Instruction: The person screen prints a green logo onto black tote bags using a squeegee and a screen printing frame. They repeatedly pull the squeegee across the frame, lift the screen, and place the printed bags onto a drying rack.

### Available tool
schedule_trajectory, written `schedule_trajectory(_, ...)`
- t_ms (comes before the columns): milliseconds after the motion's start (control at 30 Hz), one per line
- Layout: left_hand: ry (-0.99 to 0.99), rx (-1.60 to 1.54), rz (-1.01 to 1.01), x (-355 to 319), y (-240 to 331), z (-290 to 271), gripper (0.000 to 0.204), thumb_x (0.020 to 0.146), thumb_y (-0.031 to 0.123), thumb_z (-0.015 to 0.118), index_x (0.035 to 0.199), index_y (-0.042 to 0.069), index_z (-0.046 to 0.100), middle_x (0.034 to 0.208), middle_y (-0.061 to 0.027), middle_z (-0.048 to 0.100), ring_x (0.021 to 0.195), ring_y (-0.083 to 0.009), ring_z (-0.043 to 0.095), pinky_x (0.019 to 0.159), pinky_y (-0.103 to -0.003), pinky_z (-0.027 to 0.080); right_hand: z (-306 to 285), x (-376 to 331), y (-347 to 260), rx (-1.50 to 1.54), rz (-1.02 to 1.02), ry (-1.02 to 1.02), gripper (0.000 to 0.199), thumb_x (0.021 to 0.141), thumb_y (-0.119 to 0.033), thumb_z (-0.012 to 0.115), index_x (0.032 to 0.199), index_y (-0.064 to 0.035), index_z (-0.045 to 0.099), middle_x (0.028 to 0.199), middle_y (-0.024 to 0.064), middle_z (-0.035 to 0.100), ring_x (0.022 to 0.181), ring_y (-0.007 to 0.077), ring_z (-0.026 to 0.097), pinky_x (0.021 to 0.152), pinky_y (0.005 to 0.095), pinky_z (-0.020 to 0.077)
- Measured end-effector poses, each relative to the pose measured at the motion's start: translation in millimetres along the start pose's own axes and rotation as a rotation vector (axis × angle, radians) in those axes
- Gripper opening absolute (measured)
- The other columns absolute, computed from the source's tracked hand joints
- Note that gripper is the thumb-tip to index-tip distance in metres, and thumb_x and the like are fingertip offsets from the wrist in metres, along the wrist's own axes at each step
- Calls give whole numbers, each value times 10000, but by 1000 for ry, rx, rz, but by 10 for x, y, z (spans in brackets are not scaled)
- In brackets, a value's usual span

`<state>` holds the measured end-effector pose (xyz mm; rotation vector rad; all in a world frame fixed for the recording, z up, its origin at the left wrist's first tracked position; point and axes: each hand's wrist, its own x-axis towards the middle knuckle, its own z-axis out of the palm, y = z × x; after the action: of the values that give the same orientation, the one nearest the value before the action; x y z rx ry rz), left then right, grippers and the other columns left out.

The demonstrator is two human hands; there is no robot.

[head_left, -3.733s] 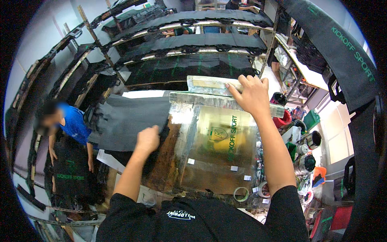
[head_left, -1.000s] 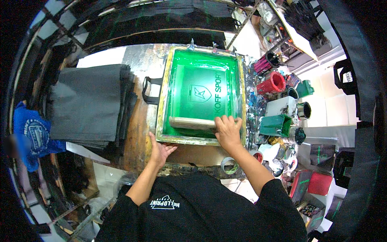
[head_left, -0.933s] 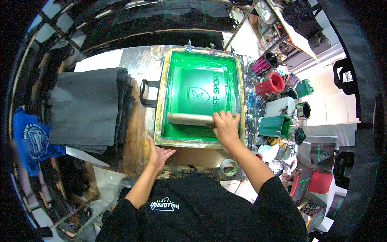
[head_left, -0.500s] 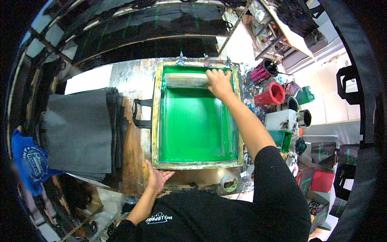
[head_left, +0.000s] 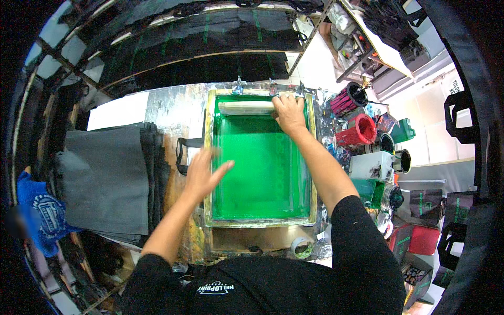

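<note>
A screen-printing frame (head_left: 208,207) with a paint-smeared yellowish rim lies on the table, its mesh (head_left: 252,173) covered in green ink. At its far end rests a squeegee (head_left: 244,108) with a pale handle, set crosswise. My right hand (head_left: 290,114) is closed around the squeegee's right end. Over the frame's left side hovers my left hand (head_left: 203,176), fingers spread, a little blurred and holding nothing. From under the frame's left edge sticks out a black bag handle (head_left: 181,160); the rest of that bag is hidden. Metal clamps (head_left: 239,86) stand at the far rim.
Left of the frame lies a stack of black bags (head_left: 107,181), with a blue printed cloth (head_left: 44,212) beside it. A red paint can (head_left: 357,131) and several ink containers crowd the right side. A tape roll (head_left: 302,247) sits near the front edge.
My left hand has come up from the frame's near left corner to above its left side. My right hand stays on the squeegee at the far end. The view has shifted slightly.
</note>
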<state>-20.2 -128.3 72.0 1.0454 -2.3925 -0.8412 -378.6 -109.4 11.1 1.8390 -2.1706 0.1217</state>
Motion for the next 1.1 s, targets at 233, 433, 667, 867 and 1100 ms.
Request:
schedule_trajectory(233,16,540,174,1709,-296,727,696,891,690,701,1079,20,714,1078,-179,670,1045,-357,634,925,-466,528,31,-103,-47,-21,-17,36,578,732,-201,861,1254,-191,613,1091,29,624,1079,243,614,913,455,453)
schedule_trajectory(433,148,492,341,1442,-418,861,630,884,657,722,882,30,656,912,-150,659,870,-357,649,793,-468,541,-51,-411,-137,-10,-34,70,392,827,-153,748,1203,-188,645,1010,32,619,975,234,615,804,432,450)
schedule_trajectory(667,111,464,360,402,-259,783,609,854,625,765,865,30,634,878,-152,629,819,-364,620,763,-475,516,-375,-1297,-554,-2,-36,45,280,894,-171,662,1171,-207,673,991,25,634,945,232,616,796,426,443)
schedule_trajectory(867,112,450,357,-572,-98,774,593,800,618,811,845,58,618,874,-129,602,842,-332,610,763,-451,513,-672,-2150,-940,7,-33,32,229,887,-181,658,1114,-208,667,939,20,596,903,222,597,788,429,437)
schedule_trajectory(1100,85,487,365,-1582,108,737,579,789,612,830,823,73,620,850,-110,577,822,-308,589,764,-437,501,-952,-3010,-1332,28,-29,31,173,888,-200,645,1060,-213,650,904,14,569,876,225,589,769,427,427)
